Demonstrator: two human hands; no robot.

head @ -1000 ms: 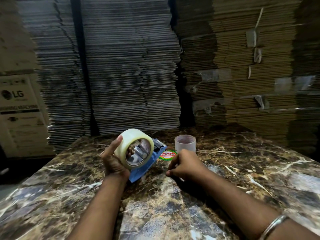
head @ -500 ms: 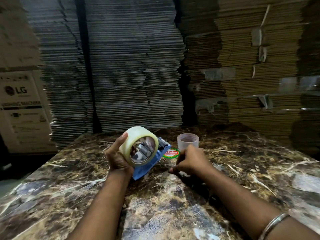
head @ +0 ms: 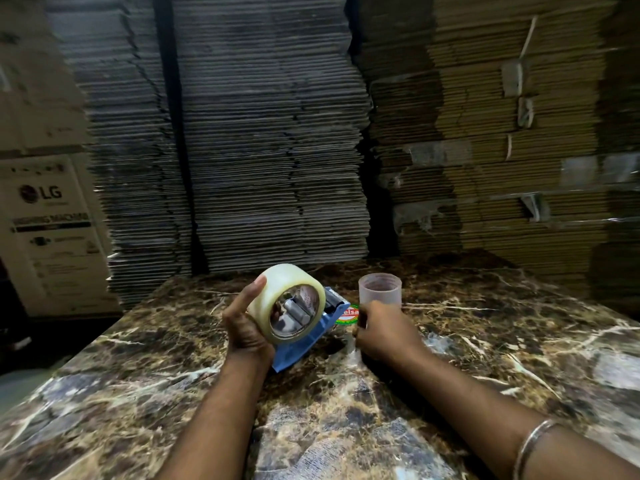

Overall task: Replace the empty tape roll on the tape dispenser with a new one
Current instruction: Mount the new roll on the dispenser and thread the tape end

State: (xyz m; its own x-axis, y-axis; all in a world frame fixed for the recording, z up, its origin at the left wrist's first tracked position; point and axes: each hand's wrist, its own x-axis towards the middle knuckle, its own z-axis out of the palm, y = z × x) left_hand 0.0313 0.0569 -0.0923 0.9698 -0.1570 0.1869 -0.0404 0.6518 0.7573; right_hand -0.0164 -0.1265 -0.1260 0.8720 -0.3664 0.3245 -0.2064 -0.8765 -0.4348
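My left hand (head: 246, 327) grips a full roll of clear tape (head: 277, 289) that sits on the blue tape dispenser (head: 301, 348), thumb on the roll's outer face. Both are held tilted just above the marble table (head: 485, 323). The dispenser's metal roller shows through the roll's hole. To the right, the empty translucent tape core (head: 380, 289) stands upright on the table. My right hand (head: 384, 330) is closed around its lower part and hides its base. A red and green round label (head: 348, 313) lies between the dispenser and the core.
Tall stacks of flattened cardboard (head: 270, 133) rise right behind the table's far edge. A white LG appliance box (head: 45, 230) stands at the left, beyond the table's left edge. A metal bangle (head: 533, 441) circles my right wrist.
My right hand has moved forward off the table surface and closed on the base of the empty core. My left hand has kept the dispenser and roll in nearly the same place.
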